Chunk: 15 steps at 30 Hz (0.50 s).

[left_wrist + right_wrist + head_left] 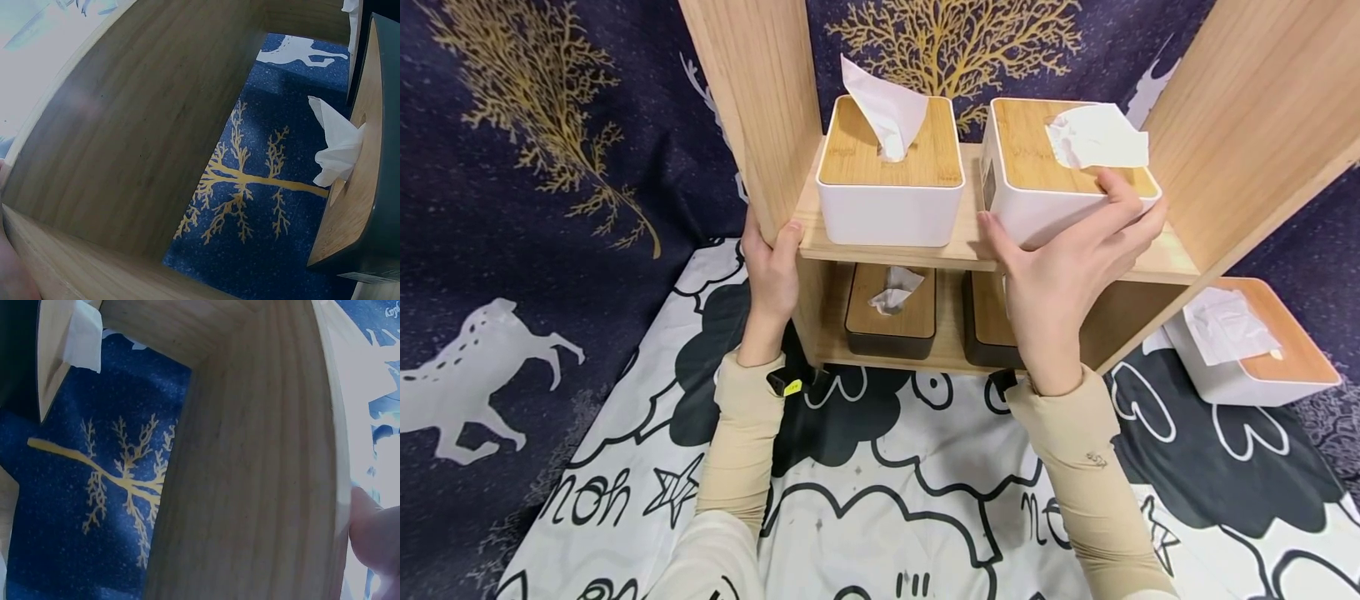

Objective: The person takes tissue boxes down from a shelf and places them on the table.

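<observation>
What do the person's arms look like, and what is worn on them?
Both beige sleeves have wide cuffs; the right one bears a small dark print. White cloth covers the left arm higher up. A black device with yellow marking sits at the left wrist, a black piece by the right.

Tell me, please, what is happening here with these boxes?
A person's right hand holds a white tissue box at the right of the upper shelf; the left hand grips the left side panel. Another white box stands on that shelf, two dark boxes sit on the lower shelf, and a third white box is outside, at the right.
</observation>
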### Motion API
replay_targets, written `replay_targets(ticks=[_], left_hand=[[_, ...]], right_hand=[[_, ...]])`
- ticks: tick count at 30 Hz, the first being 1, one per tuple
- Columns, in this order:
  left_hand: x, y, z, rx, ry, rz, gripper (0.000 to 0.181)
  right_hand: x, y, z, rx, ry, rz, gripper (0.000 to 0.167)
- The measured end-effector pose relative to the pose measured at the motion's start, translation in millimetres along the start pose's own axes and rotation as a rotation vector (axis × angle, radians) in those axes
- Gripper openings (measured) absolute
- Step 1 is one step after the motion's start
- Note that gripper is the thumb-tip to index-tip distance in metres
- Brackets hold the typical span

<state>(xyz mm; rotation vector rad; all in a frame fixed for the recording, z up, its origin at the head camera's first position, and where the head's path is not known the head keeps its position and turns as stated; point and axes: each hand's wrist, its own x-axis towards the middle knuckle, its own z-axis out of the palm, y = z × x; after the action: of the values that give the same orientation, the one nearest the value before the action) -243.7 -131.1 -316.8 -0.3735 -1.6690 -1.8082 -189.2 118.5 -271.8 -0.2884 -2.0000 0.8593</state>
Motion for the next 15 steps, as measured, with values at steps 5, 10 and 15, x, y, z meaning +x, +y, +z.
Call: replay_targets(ticks=[5, 10, 15], left_hand=[[0.3, 1.6, 1.0, 0.008, 0.0, 0.013, 0.054], [0.0, 2.2, 0.2, 0.013, -0.002, 0.018, 0.055], [-0.3, 1.6, 0.6, 0.018, -0.012, 0.031, 0.056]], right_hand=[[-0.4, 0.1, 2.4, -0.01, 0.006, -0.002, 0.097], [-1.1, -0.7, 4.0, -0.024, 0.001, 0.011, 0.089], [-1.1, 1.4, 4.5, -0.049, 0.024, -0.004, 0.087]])
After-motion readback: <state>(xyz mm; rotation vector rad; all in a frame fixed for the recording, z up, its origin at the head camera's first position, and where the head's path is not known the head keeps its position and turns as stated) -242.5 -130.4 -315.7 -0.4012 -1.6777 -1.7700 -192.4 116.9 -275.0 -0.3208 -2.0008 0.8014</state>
